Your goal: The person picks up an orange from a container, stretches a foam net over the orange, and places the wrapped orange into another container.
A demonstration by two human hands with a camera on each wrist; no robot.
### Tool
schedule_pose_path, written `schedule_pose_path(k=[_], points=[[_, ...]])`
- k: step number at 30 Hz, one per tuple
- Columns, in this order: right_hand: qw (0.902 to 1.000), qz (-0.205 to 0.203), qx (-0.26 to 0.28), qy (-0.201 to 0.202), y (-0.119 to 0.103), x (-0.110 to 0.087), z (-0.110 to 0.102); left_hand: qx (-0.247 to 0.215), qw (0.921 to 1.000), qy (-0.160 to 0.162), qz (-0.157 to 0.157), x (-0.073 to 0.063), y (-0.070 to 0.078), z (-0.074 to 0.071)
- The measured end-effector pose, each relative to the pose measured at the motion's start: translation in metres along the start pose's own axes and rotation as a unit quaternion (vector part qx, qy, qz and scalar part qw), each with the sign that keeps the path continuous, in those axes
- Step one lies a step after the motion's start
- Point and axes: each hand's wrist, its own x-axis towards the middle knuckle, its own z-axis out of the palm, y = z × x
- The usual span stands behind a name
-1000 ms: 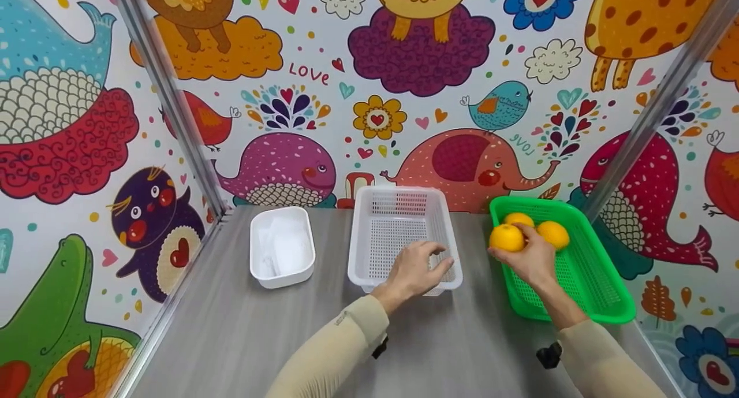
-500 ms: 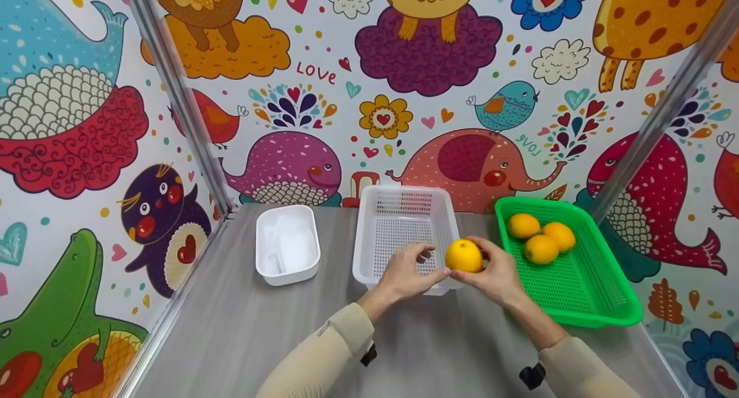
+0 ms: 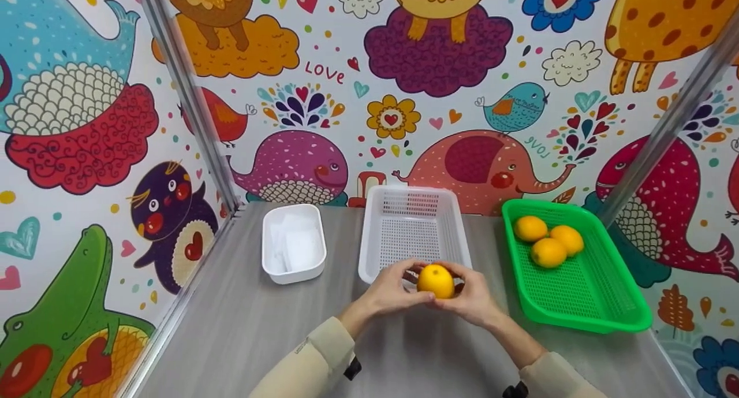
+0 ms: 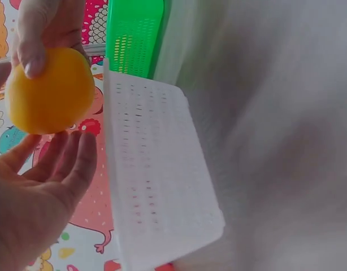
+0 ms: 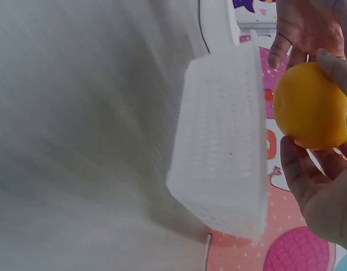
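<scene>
Head view: the right hand [image 3: 472, 296] grips an orange [image 3: 437, 282], thumb on the near side and fingers curled round it, a wrap that seems suited to a smooth ball with no stem or edge to catch. The left hand [image 3: 388, 293] is cupped at the fruit's other side, its fingers spread apart in the left wrist view; it looks placed to steady or catch, though how firmly it touches I cannot tell. The fruit's skin is yellow-orange, finely dimpled and faintly glossy, its form a slightly flattened globe.

The orange is held up at the near end of a white basket [image 3: 365, 236], roughly at rim height or above; the wrist views look along the basket's outside. That basket is thin, milky plastic, with slotted walls and a gridded floor, presumably for draining or airing.

To the right, a glossy green basket [image 3: 583, 297] of similar pierced plastic lies at an angle, three oranges [image 3: 548, 252] huddled at its far end. To the left, a small white tub [image 3: 294, 278] has smooth, solid-looking walls and rounded corners. All three containers rest on the grey, faintly streaked bench [image 3: 248, 311], within easy reach.
</scene>
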Motion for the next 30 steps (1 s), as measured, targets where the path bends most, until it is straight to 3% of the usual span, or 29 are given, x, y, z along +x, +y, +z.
schedule_pose_path(k=[6, 12, 19, 30], points=[[0.9984, -0.03, 0.03, -0.037, 0.004, -0.003, 0.018, -0.01, 0.9999, 0.001, 0.01, -0.013, -0.018, -0.004], [0.998, -0.045, 0.014, -0.042, 0.001, -0.005, 0.033, 0.002, 0.9995, 0.014, 0.03, -0.024, -0.027, -0.008], [0.9948, -0.075, 0.017, -0.067, 0.009, -0.013, 0.047, -0.002, 0.9998, 0.002, 0.022, -0.038, -0.042, -0.009], [0.9946, -0.029, 0.001, -0.1, 0.027, -0.019, 0.065, 0.014, 0.9999, -0.003, -0.009, -0.046, -0.066, 0.003]])
